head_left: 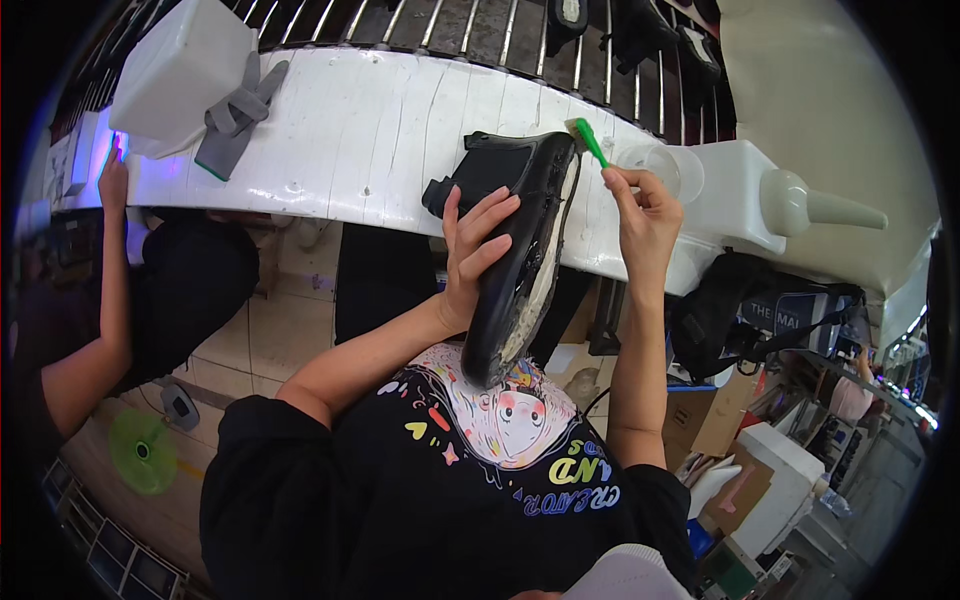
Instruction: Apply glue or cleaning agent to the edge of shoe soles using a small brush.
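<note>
A black shoe (pixel 516 240) stands tilted on its side at the table's edge, with its whitish underside turned to the right. My left hand (pixel 474 245) is wrapped round its left side, fingers lying across the black upper. A black strap part (pixel 490 165) spreads out to the left of the shoe on the table. Pinched in my right hand (pixel 648 215) is a small brush (pixel 588 140) with a green handle. Its pale bristles are close to the shoe's far end; I cannot tell whether they touch.
Behind the brush sits a clear round cup (pixel 665 165), beside a white container (pixel 738 190) with a spout. A grey strap piece (pixel 240 112) leans near a white box (pixel 182 75) at left. Metal rollers (pixel 430 25) carry shoes beyond. A co-worker's hand (pixel 114 180) is at far left.
</note>
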A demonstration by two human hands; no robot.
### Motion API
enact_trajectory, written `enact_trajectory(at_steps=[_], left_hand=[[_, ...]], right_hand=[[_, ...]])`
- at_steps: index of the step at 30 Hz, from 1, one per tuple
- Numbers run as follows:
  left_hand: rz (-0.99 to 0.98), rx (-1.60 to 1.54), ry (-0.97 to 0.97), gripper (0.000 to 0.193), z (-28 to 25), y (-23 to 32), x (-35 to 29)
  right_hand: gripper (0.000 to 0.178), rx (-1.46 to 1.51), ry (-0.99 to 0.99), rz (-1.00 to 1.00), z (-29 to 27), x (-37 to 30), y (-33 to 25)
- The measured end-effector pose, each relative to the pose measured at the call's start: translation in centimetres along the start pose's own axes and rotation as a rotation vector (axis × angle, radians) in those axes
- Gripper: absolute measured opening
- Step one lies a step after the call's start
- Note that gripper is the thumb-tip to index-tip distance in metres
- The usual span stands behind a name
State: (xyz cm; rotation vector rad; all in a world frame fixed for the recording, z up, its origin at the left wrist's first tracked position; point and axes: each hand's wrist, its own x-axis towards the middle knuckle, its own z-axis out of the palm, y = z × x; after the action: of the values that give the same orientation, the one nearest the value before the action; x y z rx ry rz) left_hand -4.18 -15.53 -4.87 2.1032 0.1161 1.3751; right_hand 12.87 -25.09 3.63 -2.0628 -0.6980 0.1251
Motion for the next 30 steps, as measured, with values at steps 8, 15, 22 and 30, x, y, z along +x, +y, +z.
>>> enact_trajectory(at_steps=[8,15,22,30], left_hand=[[-0.014,0.016,0.005,0.088,-0.6,0.2,0.9],[-0.115,-0.173,0.06,0.063,-1.3,1.4,2.5],[-0.135,-0.19,-0.039,0.064,-2.6,1.6,4.5],[-0.169,-0.166,-0.305,0.08,-5.7,2.8,8.0]], right_hand=[[0.01,0.306,-0.399,0.232,-3.1,-3.3,-2.7],[0.014,0.223,-0.478,-0.136,-4.3,-5.6,-6.6],[0.018,0.219,-0.506,-0.248,-5.3,-6.8,-9.7],[0.023,0.083,-0.414,-0.53,-6.3,-5.9,-11.9]])
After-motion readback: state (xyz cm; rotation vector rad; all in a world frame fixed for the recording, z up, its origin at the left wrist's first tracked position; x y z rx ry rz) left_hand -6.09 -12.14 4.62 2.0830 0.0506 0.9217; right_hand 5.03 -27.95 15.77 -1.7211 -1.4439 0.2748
